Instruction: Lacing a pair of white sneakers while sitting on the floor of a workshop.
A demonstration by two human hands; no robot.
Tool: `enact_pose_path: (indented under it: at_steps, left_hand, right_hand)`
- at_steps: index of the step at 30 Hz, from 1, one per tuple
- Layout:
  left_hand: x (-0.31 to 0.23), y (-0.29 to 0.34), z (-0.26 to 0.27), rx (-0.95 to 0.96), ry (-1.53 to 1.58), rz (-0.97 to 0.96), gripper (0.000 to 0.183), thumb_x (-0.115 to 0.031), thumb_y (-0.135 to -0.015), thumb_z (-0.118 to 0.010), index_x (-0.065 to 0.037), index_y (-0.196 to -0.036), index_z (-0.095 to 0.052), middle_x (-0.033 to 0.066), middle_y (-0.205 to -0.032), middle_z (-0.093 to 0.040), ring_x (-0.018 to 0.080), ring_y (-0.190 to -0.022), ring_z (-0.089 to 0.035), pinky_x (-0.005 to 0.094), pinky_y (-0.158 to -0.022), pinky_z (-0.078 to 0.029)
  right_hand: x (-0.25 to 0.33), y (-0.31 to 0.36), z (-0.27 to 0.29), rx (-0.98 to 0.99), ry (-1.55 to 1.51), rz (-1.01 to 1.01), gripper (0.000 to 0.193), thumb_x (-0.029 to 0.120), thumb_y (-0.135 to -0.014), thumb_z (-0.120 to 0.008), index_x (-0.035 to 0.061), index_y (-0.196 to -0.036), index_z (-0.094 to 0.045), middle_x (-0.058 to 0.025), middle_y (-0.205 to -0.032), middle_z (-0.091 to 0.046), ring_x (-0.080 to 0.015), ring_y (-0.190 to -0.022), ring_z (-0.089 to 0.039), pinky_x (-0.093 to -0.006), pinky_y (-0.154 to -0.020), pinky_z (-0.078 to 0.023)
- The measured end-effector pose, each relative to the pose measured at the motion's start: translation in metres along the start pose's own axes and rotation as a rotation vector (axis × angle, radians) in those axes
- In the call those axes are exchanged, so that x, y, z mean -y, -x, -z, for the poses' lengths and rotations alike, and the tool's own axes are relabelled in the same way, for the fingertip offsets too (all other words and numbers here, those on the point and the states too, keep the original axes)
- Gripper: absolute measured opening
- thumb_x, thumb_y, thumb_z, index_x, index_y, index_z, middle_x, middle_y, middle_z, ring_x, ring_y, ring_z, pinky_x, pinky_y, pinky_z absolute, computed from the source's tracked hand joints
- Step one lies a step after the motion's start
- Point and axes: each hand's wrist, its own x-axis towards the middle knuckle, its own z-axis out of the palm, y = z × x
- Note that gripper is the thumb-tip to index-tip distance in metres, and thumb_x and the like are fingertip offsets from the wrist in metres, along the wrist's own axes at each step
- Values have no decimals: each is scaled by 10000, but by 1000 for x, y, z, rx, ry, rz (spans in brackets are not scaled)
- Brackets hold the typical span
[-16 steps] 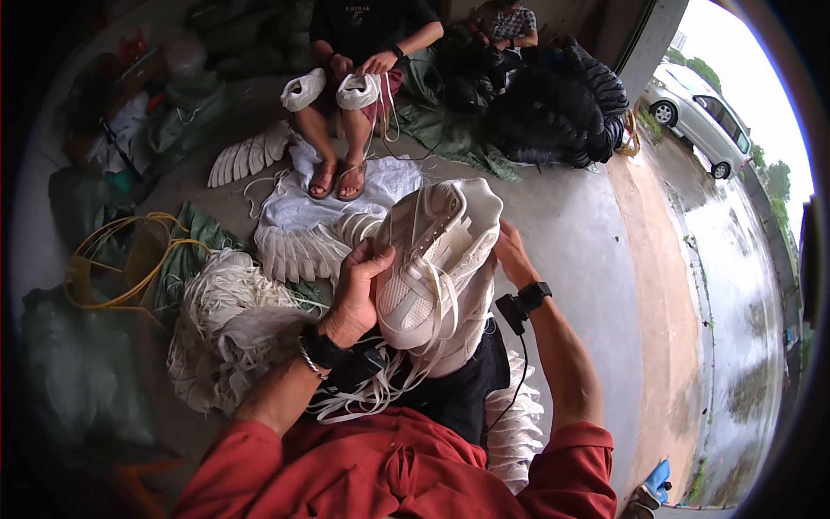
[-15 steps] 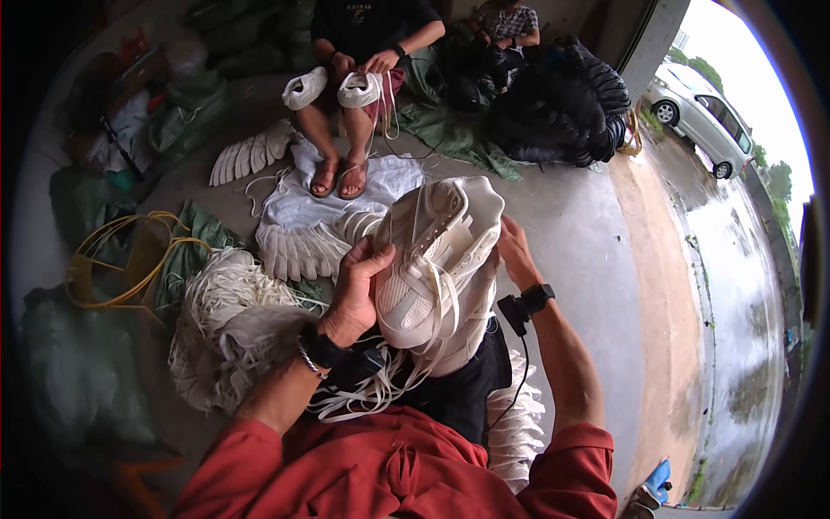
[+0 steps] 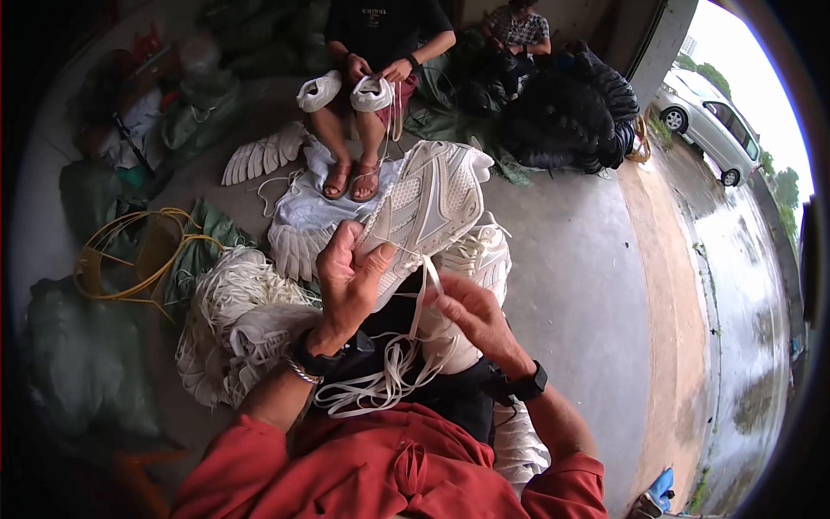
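My left hand (image 3: 350, 281) grips a light, soft white shoe (image 3: 428, 212) by its sole; my right hand (image 3: 471, 316) fingers pinch its limp lace (image 3: 424, 298).

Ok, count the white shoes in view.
4: one in the left hand, shoe; one in the lap; two held by the seated person. More may be hidden.
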Motion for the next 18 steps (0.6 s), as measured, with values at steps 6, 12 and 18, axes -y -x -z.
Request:
enact_pose_path:
  at_steps: [6, 12, 18]
  left_hand:
    - [-10, -3, 5, -43, 242, 100, 163, -97, -856, -665, -39, -893, -518, -54, -756, -509, 25, -697, -436, 197, -646, -386]
    - [-13, -10, -6, 87, 573, 176, 216, -91, -831, -699, -68, -973, -537, -65, -775, -540, 15, -706, -483, 171, -663, -395]
    - [-3, -13, -25, 200, 606, 245, 252, -115, -835, -697, -50, -1013, -531, -55, -839, -554, 22, -771, -503, 179, -725, -408]
  right_hand:
    - [27, -6, 22, -268, 32, 154, 350, 217, -915, -603, -28, -1164, -588, -95, -1133, -624, -161, -1082, -557, -313, -941, -422]
    - [43, -35, 61, -98, -322, 181, 840, 453, -826, -675, 37, -1428, -262, -122, -1382, -418, -253, -1233, -452, -439, -1001, -388]
    - [60, -38, 88, -92, -383, 188, 637, 427, -908, -540, 32, -1371, -351, -117, -1295, -492, -257, -1170, -507, -433, -974, -439]
